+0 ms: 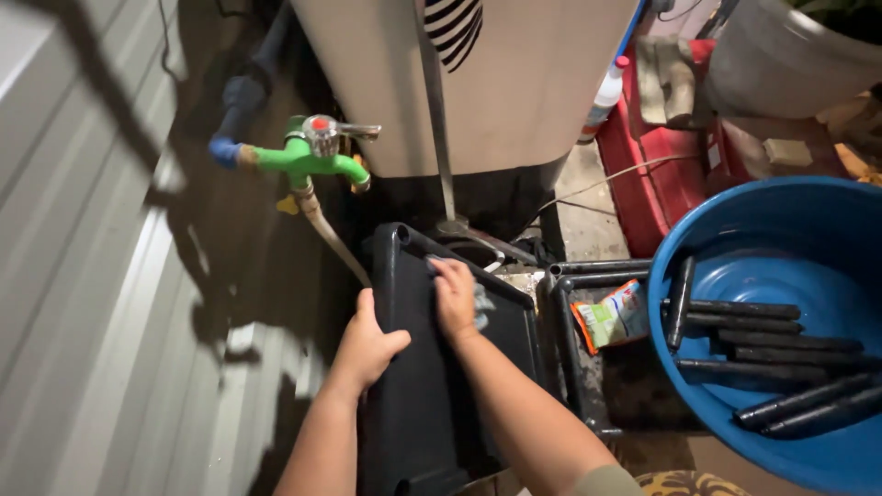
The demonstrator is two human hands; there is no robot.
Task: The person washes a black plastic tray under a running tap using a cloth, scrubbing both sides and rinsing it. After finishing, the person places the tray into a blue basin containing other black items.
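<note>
Both my hands are on the black tray (418,404) stood on edge below the green tap (308,158): left hand (367,349) gripping its rim, right hand (455,298) pressing a grey cloth (480,303) against it. Wet plastic looks slippery, so the tray could slide from my left grip and knock the black frame (574,358) beside it.

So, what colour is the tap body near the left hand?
Bright green tap, seen in the head view.

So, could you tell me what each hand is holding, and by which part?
The left hand grips the black tray by its left edge. The right hand presses a cloth flat against the tray's face, near the top.
</note>
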